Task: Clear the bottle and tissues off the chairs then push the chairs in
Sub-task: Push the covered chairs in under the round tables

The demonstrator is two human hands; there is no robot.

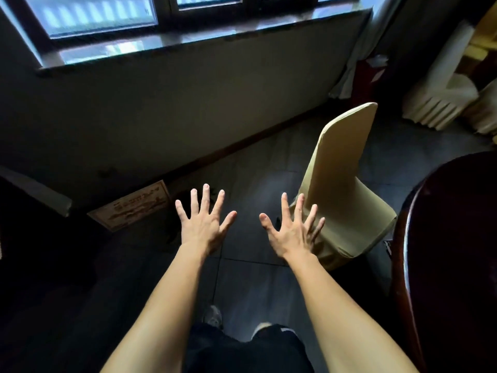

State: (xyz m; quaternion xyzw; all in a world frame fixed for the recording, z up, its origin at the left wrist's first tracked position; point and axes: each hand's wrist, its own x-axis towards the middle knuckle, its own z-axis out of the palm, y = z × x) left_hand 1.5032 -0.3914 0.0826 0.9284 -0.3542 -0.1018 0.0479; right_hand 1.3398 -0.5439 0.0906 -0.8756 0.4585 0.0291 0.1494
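A chair in a pale yellow-green cover [341, 168] stands on the dark tiled floor to the right, its back towards me and its seat facing the dark round table [454, 238]. Held out in front of me, my left hand [204, 222] has its palm down and its fingers spread, and it holds nothing. My right hand [293, 227] is spread the same way, its fingertips overlapping the chair's lower left side in the picture; I cannot tell whether they touch. No bottle or tissues show. The seat's top is hidden behind the chair's back.
A wall with a window sill [188, 39] runs across the back. A framed plaque [131, 208] leans on the floor at the left. More covered chairs [443, 100] and a red bin with papers [368, 74] stand at the far right. My shoes [215, 316] show below.
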